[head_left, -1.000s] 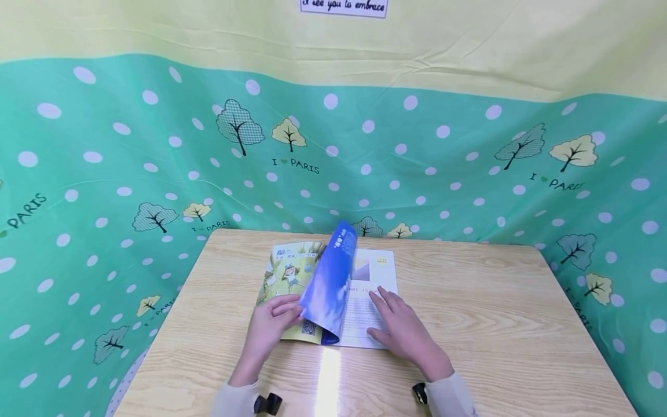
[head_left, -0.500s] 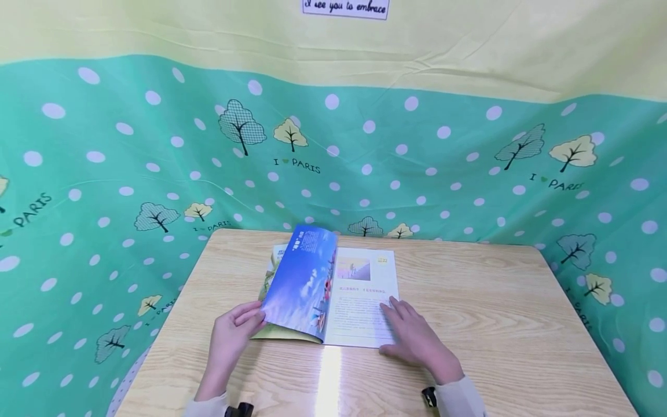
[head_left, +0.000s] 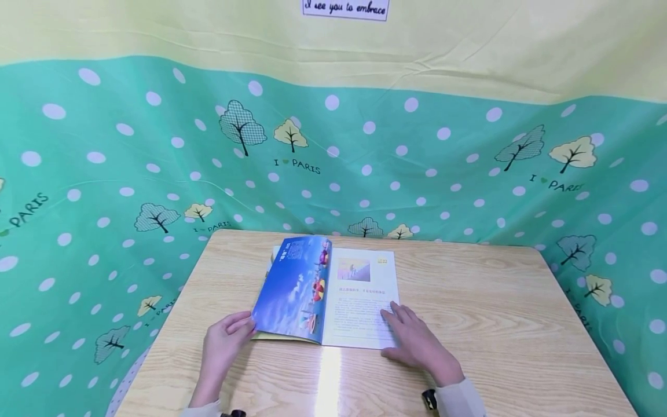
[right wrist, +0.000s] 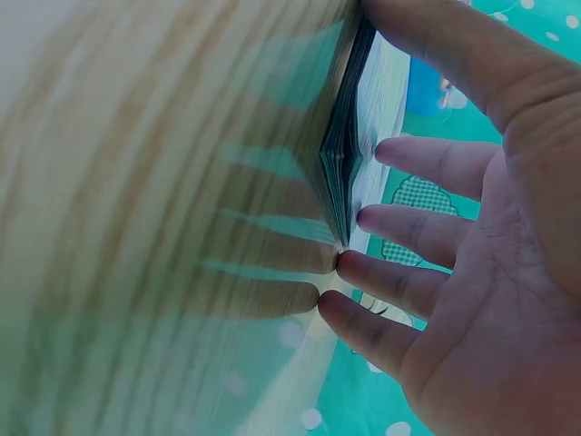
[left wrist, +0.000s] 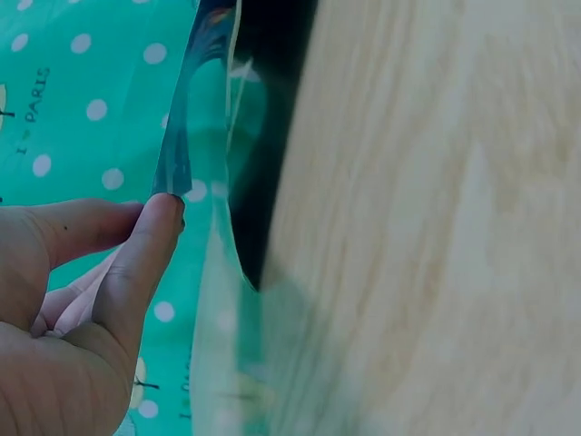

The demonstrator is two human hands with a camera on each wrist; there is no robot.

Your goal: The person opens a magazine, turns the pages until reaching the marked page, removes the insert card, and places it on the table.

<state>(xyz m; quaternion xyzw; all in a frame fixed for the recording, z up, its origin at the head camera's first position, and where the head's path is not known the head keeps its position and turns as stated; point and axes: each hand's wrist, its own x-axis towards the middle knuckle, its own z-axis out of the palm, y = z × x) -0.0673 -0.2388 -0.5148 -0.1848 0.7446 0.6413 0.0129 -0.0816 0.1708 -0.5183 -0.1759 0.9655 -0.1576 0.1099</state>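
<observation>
An open, soft-bound paper magazine with glossy colour pages (head_left: 327,289) lies on the pale, wood-grained worktop (head_left: 495,324), at about 11 o'clock of its middle, with its head toward 12 and a green, white-dotted cloth backdrop (head_left: 443,168) behind. It should handle as something light and floppy: a single leaf probably bends under almost no force, creases or tears easily, and may slip on its sheen, while the block of pages is likely stiffer near the spine. The best hold looks to be an outer corner, taken thinly between thumb and finger and moved with a loose curve. The person's left hand (head_left: 224,341), at 8 o'clock of the magazine, has its grip pinching the lower outer corner of the deep-blue, cloud-printed leaf (head_left: 290,288), which bows up from what lies beneath. The right hand (head_left: 417,343), at 4 o'clock, has its grip spread, fingers fairly straight, some tips against the edge of the white, text-printed page (head_left: 362,318); others seem to reach the worktop. That edge suits a light steadying touch. No container shows in any view.
</observation>
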